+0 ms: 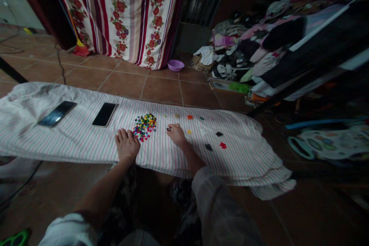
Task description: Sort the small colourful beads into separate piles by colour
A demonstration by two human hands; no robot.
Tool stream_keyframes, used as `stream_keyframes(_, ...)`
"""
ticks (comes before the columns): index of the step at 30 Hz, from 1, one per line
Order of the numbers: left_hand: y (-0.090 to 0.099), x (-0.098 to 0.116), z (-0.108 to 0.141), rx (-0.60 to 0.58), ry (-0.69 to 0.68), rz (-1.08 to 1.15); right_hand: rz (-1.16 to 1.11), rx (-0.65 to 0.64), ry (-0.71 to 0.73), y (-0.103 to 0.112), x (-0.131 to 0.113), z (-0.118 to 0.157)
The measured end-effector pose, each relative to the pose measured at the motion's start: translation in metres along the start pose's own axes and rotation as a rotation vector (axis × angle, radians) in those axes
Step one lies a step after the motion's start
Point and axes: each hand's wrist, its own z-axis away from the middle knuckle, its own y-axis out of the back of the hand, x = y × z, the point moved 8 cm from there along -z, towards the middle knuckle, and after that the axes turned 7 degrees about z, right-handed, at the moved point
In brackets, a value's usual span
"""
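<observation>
A mixed pile of small multicoloured beads [145,126] lies on the striped cloth. My left hand [127,145] rests palm down just left of the pile's lower edge, fingers stretched out and holding nothing visible. To the right of the pile, my right hand [177,134] pinches a few tiny brown and white beads [169,129] at its fingertips. Beyond it the beads lie in small groups by colour: orange [190,117], yellow [189,132], green [201,118], white [204,131], black [219,134], dark grey [208,147], red [223,145] and tan [177,115].
Two phones, one at the far left [57,114] and one nearer the pile [105,115], lie on the cloth-covered surface [86,142]. On the tiled floor stand a purple basin [175,65] and a red broom [81,49]. Clothes [245,46] are heaped at the right.
</observation>
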Motion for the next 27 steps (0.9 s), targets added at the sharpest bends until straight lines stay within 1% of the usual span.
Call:
stream_keyframes(6,0.0,0.0,-0.001,-0.009,0.01,0.021,-0.017,0.015,0.001,0.002,0.0,-0.001)
stream_keyframes(11,-0.001,0.0,-0.001,-0.016,0.012,0.028,0.01,0.057,-0.015,0.01,0.0,-0.003)
stream_keyframes(15,0.001,0.0,-0.001,-0.019,0.022,0.034,0.029,0.063,-0.021,0.014,-0.003,-0.004)
stream_keyframes(19,0.002,0.0,-0.001,-0.027,0.028,0.059,0.002,0.052,0.056,0.011,-0.02,-0.004)
stream_keyframes(24,0.001,0.0,-0.001,-0.04,0.026,0.019,-0.052,-0.023,0.162,-0.008,-0.05,-0.002)
stream_keyframes(27,0.001,0.001,-0.001,-0.039,0.026,0.0,-0.03,-0.045,0.166,-0.017,-0.064,-0.003)
